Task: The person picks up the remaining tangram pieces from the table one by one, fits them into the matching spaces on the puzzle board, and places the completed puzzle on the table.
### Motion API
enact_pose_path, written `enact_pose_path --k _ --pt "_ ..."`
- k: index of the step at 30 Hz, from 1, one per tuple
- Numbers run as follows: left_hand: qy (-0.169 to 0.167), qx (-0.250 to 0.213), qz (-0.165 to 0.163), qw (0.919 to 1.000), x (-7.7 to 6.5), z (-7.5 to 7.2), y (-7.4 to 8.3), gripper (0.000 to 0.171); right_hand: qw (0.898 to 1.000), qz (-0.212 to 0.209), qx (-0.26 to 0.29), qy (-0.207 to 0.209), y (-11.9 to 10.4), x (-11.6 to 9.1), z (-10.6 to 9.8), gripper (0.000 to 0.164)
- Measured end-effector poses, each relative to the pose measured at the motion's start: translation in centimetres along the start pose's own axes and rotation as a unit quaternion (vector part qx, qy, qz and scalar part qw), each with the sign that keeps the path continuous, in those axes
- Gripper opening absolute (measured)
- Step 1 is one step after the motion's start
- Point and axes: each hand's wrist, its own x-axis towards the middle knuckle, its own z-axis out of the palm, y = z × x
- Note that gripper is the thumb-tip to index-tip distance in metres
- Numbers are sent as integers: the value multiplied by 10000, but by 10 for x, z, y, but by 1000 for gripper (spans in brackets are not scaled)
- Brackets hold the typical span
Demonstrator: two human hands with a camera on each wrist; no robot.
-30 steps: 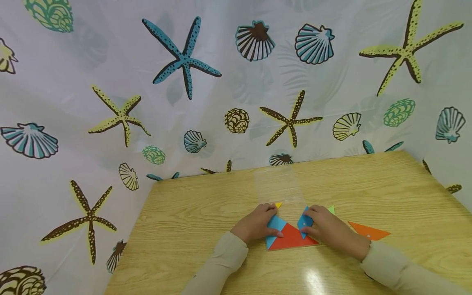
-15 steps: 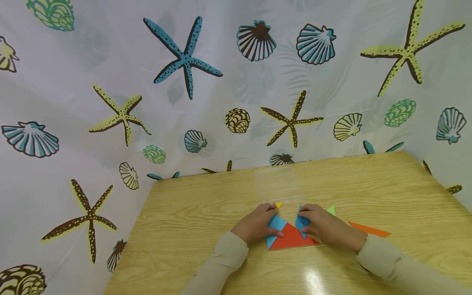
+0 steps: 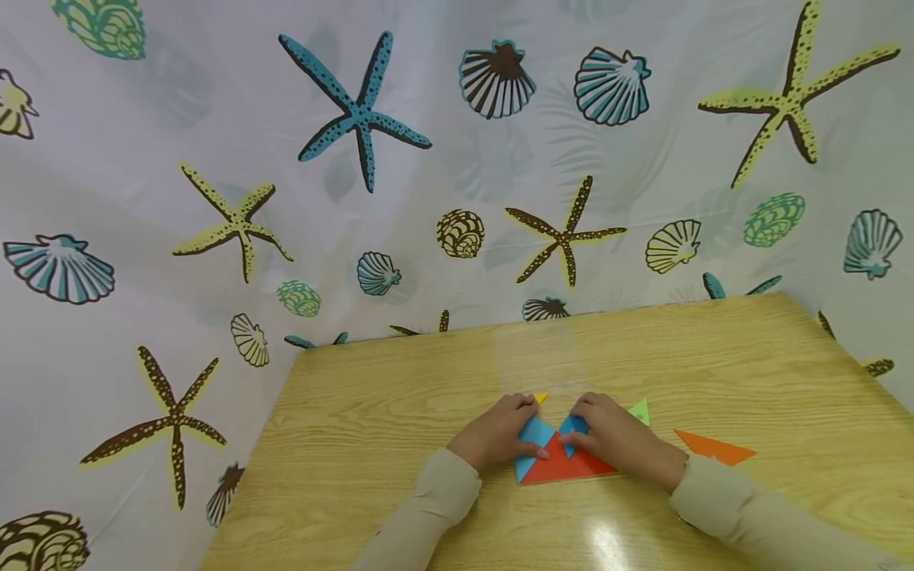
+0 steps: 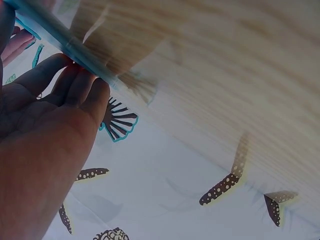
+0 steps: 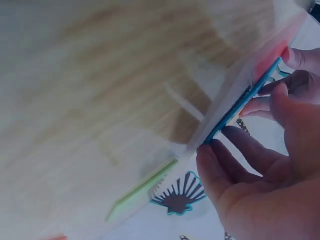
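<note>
A shallow clear tray (image 4: pixel 82 52) lies on the table with flat tangram pieces in it. Of these, a light-blue piece (image 3: pixel 537 433) sits at its left and a large red triangle (image 3: pixel 553 468) along its near side. My left hand (image 3: pixel 496 434) holds the tray's left side, thumb over the light-blue piece. Between the thumb and fingers of my right hand (image 3: pixel 617 436) is a darker blue tangram piece (image 3: pixel 569 426), pinched above the red triangle and partly covered. In the right wrist view that blue piece (image 5: pixel 245 100) appears edge-on, at the tray.
A yellow point (image 3: pixel 541 397) shows beyond the left fingers. The green piece (image 3: pixel 640 411) lies behind the right hand, and an orange triangle (image 3: pixel 714 448) farther right. A clear flat sheet or lid (image 3: pixel 539 357) rests behind the tray. Patterned cloth (image 3: pixel 428 159) hangs behind the table.
My right hand has moved left with the blue tangram piece, from the tray's right part to near its middle, beside the light-blue piece. The left hand has stayed in place.
</note>
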Motion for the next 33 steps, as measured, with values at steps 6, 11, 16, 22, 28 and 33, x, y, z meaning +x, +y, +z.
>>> enact_pose_path --k 6,11,16,22,28,33 --pt "19 44 29 10000 0 1 0 73 9998 -204 -79 43 -4 0 -2 39" --pt "-4 -4 52 10000 0 2 0 75 9985 8 355 -425 0 -4 -7 42" --pt "-27 -87 35 10000 1 1 -1 77 9949 -94 581 -819 8 -7 -15 46" --pt "-89 -132 7 9999 1 2 -2 78 9910 -346 687 -1092 16 -9 -21 49" --pt "-106 -141 -31 9998 1 2 -1 78 9886 -504 617 -1281 21 -8 -25 51" --pt "-108 -113 -46 9999 0 2 -1 79 9854 -607 564 -1491 24 -8 -27 51"
